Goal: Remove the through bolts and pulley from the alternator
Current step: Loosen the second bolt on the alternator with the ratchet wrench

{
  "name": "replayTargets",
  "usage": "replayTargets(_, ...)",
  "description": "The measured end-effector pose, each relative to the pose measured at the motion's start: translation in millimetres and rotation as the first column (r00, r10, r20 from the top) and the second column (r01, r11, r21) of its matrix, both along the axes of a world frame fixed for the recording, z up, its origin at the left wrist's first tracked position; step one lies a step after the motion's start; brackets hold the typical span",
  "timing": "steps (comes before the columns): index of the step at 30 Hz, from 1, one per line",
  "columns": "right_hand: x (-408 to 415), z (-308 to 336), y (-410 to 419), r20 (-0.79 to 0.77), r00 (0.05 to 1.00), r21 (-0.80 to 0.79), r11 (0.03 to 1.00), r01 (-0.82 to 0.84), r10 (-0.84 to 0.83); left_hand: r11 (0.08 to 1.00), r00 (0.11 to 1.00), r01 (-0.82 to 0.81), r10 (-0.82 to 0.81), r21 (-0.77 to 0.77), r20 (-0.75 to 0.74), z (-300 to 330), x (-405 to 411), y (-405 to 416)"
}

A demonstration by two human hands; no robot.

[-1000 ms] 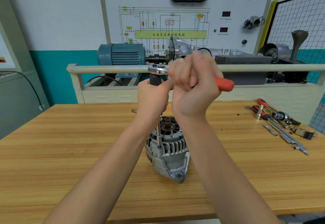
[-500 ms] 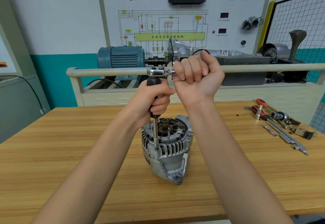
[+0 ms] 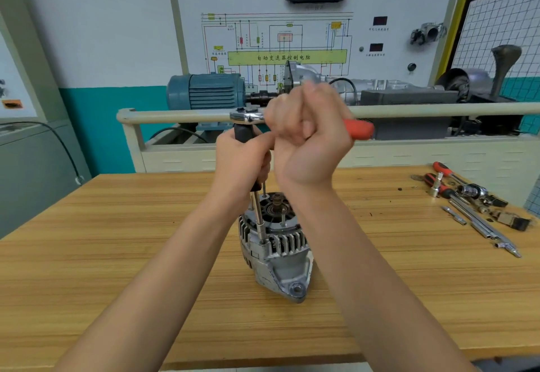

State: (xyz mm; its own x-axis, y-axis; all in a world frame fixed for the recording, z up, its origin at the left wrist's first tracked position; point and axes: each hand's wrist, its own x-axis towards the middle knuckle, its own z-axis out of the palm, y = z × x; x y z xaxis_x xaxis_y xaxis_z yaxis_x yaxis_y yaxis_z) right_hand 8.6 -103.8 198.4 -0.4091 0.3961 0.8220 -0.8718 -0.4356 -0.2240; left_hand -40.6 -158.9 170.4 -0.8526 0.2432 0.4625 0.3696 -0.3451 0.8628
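Ratchet handle (image 3: 358, 129) back rightward — right hand (image 3: 309, 141) (blurred) before alternator (image 3: 277, 249).

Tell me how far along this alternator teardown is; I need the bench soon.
Pulley looks gone: bare shaft. Left hand steadies the extension on a through bolt; right hand grips the ratchet. One bolt stands raised; none visibly out.

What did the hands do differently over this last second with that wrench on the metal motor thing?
The right hand swung the ratchet handle back and forth: its red end showed at the right, was hidden half a second ago, and shows again now. The left hand kept gripping the black extension grip, the shaft staying on the same bolt. The alternator stayed upright on the table; the spare tools lay untouched.
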Motion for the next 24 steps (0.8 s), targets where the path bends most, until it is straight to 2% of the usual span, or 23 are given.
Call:
replayTargets(2,-2,5,13,0.065,0.976,-0.072,0.977,-0.202,0.206,0.983,0.983,0.182,-0.181,-0.014,0.015,1,-3,-6)
replayTargets(5,-5,9,31,0.141,0.869,-0.280,0.861,-0.425,0.474,0.886,0.888,0.460,-0.458,-0.062,0.044,4,-7,-12)
replayTargets(8,-7,8,40,0.110,0.815,-0.380,0.781,-0.495,0.569,0.813,0.824,0.567,-0.563,-0.134,0.072,5,-7,-11)
replayTargets(11,-5,5,37,0.093,0.859,-0.359,0.822,-0.443,0.503,0.842,0.854,0.521,-0.515,-0.140,0.075,5,-7,-8)
replayTargets(13,-3,2,31,0.091,0.916,-0.279,0.893,-0.354,0.392,0.910,0.919,0.395,-0.390,-0.128,0.061,6,-4,-4)
replayTargets(16,-3,1,16,0.034,0.992,-0.118,0.986,-0.119,0.124,0.993,0.993,0.100,-0.096,-0.060,0.067,4,-1,6)
replayTargets(19,-1,-4,-1,-0.025,0.986,-0.039,0.985,0.166,-0.167,0.993,0.992,-0.115,0.116,-0.018,0.056,3,2,14)
replayTargets(21,0,-6,-6,-0.037,0.969,-0.012,0.969,0.246,-0.246,0.989,0.988,-0.146,0.147,-0.020,0.040,2,3,15)
replayTargets(24,0,-2,3,-0.011,0.995,-0.019,0.995,0.103,-0.103,0.998,0.999,0.022,-0.020,-0.055,0.038,3,1,7)
